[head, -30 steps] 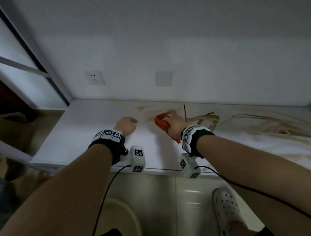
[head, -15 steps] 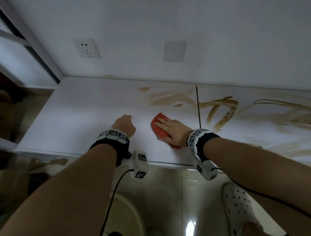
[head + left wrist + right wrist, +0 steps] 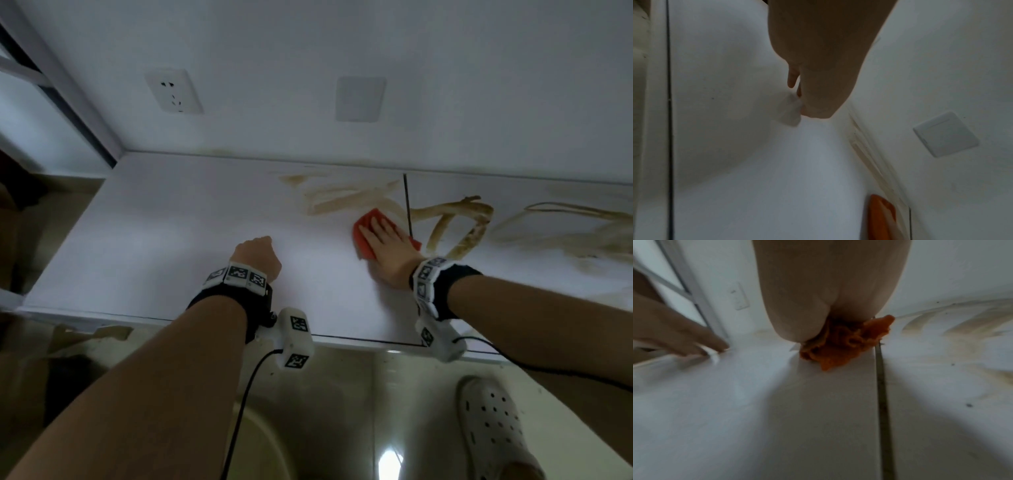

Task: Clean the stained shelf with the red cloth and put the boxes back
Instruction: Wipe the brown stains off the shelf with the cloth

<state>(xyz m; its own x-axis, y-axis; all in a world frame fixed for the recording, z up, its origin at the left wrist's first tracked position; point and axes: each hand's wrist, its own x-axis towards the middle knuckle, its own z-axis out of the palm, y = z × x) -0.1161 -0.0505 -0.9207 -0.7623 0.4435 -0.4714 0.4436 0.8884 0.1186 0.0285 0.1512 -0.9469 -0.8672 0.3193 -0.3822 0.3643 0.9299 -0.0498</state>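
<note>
The white shelf [image 3: 154, 240] carries brown smeared stains [image 3: 445, 222] across its back and right part. My right hand [image 3: 383, 236] lies flat with straight fingers on the red cloth [image 3: 359, 240], pressing it down just left of the dark seam [image 3: 407, 205]. The bunched red cloth [image 3: 838, 350] shows under my right palm [image 3: 818, 288], and its edge [image 3: 879, 216] appears in the left wrist view. My left hand [image 3: 257, 257] rests as a fist on the clean left part; its fingertips [image 3: 799, 104] pinch a small white scrap [image 3: 790, 113]. No boxes are in view.
A wall socket [image 3: 173, 90] and a blank plate [image 3: 359, 99] sit on the wall behind the shelf. A window frame [image 3: 68, 102] rises at the left. Below the shelf's front edge are a foot in a white clog [image 3: 489, 425] and a pale basin rim [image 3: 267, 445].
My right hand has slid the red cloth back and to the right, up to the seam and the stains. The left fist has stayed where it was.
</note>
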